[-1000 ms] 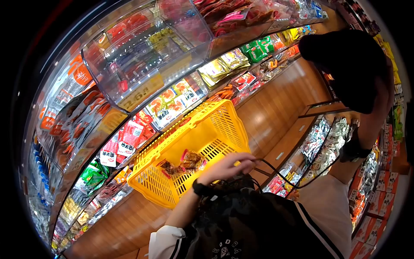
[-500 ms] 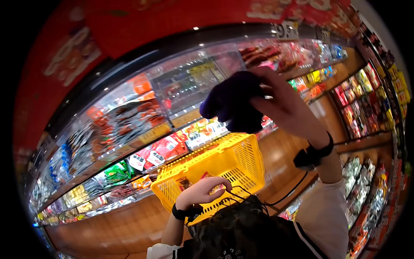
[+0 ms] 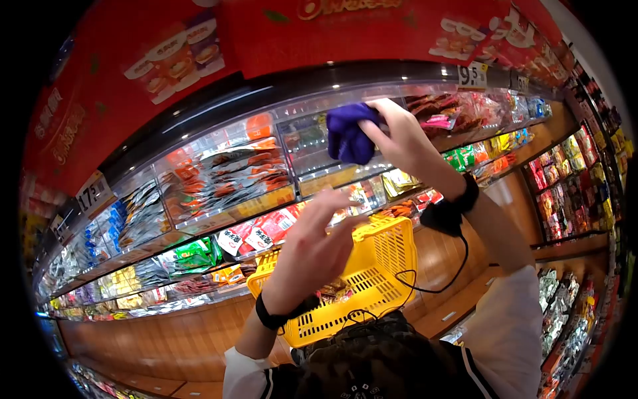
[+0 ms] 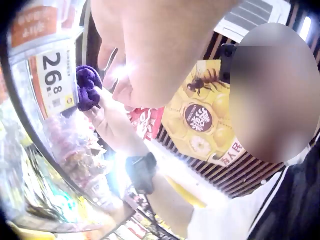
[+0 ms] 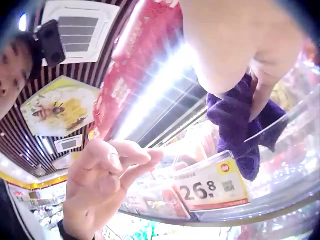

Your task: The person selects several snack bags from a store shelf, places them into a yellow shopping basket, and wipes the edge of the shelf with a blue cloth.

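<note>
A bunched purple cloth [image 3: 351, 133] is gripped by my right hand [image 3: 405, 143], over the clear bin on the shelf. In the right wrist view the cloth [image 5: 245, 125] hangs in folds beside a 26.8 price tag [image 5: 212, 189]. My left hand [image 3: 309, 246] is raised empty above the yellow basket [image 3: 392, 249], its fingers loosely bent. The left wrist view has the cloth [image 4: 88, 87] at the bin's edge, held in my right hand [image 4: 112, 120]. Small packets [image 3: 334, 291] lie in the basket, partly hidden by my left hand.
Packaged snacks [image 3: 232, 173] fill clear bins along the curved shelf, with red and green packets [image 3: 196, 255] on a lower tier. A red banner [image 3: 266, 40] runs above. More shelves [image 3: 571, 179] stand at the right. A dark cable [image 3: 458, 266] hangs from my right wrist.
The view has tilted up toward the shelf. My right hand has carried the cloth from the right over to the bin. My left hand has lifted from near the basket's edge.
</note>
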Tool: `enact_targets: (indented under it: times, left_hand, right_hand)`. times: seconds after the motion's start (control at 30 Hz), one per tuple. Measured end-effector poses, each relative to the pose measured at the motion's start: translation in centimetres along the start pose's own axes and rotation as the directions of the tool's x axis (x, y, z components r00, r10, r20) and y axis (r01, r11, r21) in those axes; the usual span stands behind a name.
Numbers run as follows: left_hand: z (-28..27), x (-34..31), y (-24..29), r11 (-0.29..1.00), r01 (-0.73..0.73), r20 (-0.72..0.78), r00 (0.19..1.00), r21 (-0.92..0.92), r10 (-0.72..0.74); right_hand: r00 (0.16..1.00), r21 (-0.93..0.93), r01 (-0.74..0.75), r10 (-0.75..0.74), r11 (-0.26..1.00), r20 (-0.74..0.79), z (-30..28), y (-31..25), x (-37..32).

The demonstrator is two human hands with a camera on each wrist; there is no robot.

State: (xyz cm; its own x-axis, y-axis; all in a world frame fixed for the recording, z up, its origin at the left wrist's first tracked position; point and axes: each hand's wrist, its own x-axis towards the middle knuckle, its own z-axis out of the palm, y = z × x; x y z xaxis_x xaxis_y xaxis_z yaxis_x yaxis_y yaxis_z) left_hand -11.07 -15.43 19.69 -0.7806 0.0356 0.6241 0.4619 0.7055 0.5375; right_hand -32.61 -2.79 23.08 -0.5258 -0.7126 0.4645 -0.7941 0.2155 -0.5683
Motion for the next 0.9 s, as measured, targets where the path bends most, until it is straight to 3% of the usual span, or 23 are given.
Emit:
enact_targets:
  times: [0.07, 0.13, 0.23, 0.27, 0.33, 0.37, 0.4, 0.43, 0.9]
  left_hand:
    - [0.3, 1.7, -0.7, 0.984, -0.016, -0.034, 0.999, 0.176, 0.022]
    - [1.3, 2.0, -1.7, 0.941, -0.009, -0.016, 1.0, 0.339, 0.015]
    - [2.9, 1.6, -3.1, 0.899, 0.004, -0.003, 1.0, 0.437, -0.003]
    - [3.2, 1.6, -3.5, 0.877, 0.01, -0.005, 1.0, 0.48, -0.009]
    - [3.5, 1.9, -3.8, 0.857, 0.084, -0.036, 0.996, 0.509, -0.076]
    - [3.6, 1.9, -4.3, 0.823, 0.07, -0.02, 0.997, 0.563, -0.071]
    - [3.8, 1.9, -4.8, 0.788, 0.056, -0.001, 0.998, 0.613, -0.07]
    - [3.8, 1.9, -5.0, 0.785, 0.064, -0.002, 0.997, 0.616, -0.079]
    - [3.9, 1.4, -5.7, 0.81, 0.048, -0.005, 0.998, 0.584, -0.055]
  right_hand:
    - [0.998, -0.022, 0.062, -0.061, 0.998, 0.028, 1.5, 3.5, 2.0]
    - [0.983, 0.046, -0.137, 0.13, 0.99, 0.127, 2.8, 4.2, 4.2]
    - [0.965, -0.084, -0.178, 0.191, 0.98, 0.18, 3.8, 3.4, 6.6]
    - [0.977, -0.219, 0.143, -0.173, 0.965, -0.122, 6.4, 5.9, 6.8]
    - [0.994, -0.077, 0.097, -0.093, 0.992, 0.049, 5.3, 5.7, 8.7]
    - [0.972, -0.206, 0.233, -0.221, 0.95, 0.082, 5.5, 7.7, 9.3]
    - [0.969, -0.217, -0.185, 0.214, 0.959, 0.121, 5.1, 4.9, 10.3]
    - [0.949, -0.256, -0.245, 0.285, 0.935, 0.134, 5.0, 5.4, 11.2]
    - [0.836, -0.387, -0.185, 0.351, 0.904, 0.422, 6.6, 5.8, 12.9]
